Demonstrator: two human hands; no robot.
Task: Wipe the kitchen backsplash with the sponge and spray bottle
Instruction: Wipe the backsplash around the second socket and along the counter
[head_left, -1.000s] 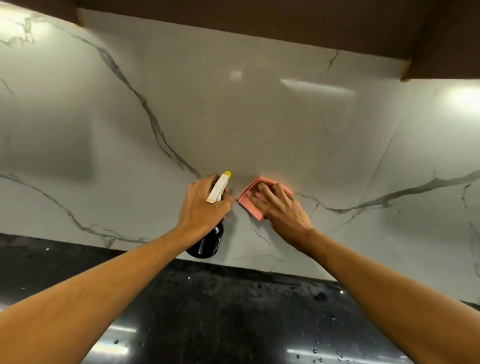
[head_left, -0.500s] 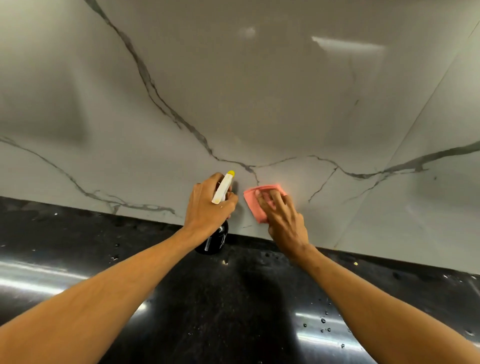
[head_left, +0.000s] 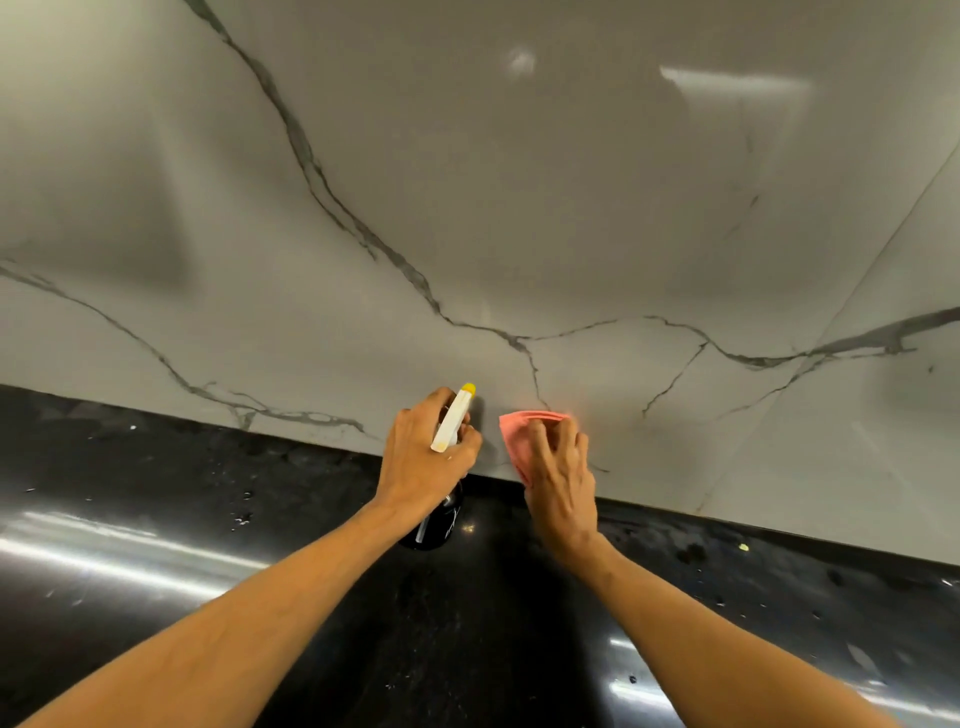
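Pink sponge (head_left: 519, 439) is lying against the low part of the marble backsplash (head_left: 467, 208), just above the black countertop (head_left: 182, 493), with the right hand (head_left: 560, 480) gripping and pressing it with bent fingers. Just left, the left hand (head_left: 418, 465) is wrapping tightly around a dark spray bottle (head_left: 451, 423), its yellow-tipped nozzle pointing at the wall. Water droplets (head_left: 241, 519) are speckling the countertop.

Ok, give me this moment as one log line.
step: wipe | left hand: holds spray bottle | right hand: holds sponge against backsplash, bottom edge | counter: droplets
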